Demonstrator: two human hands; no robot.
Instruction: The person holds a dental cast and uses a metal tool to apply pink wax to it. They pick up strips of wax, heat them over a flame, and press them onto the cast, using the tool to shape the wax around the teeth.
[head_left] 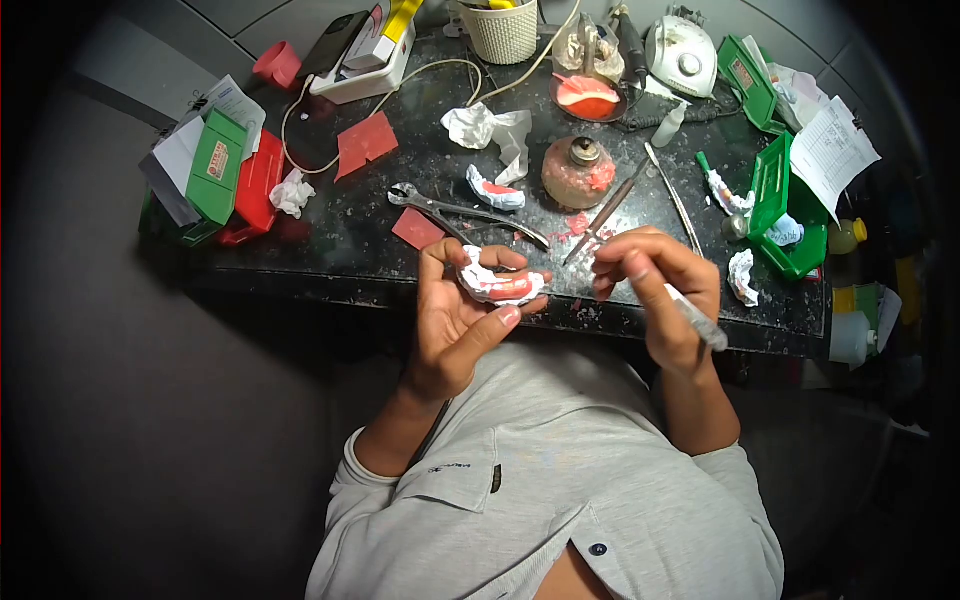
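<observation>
My left hand is closed around a white plaster dental cast that has pink wax along its ridge, its fingers beneath and the thumb near the front edge. To the right, my right hand grips a slim tool with a pale metallic handle, like a pen. The handle's thick end points down and right; the fingers hide its working tip. Just beyond the hands lie a brown-handled wax knife, pink wax scraps and metal pliers.
A glass spirit burner smeared with pink wax stands mid-bench. Pink wax sheets, another cast and crumpled tissue lie left of it. A metal instrument and an open green box are on the right.
</observation>
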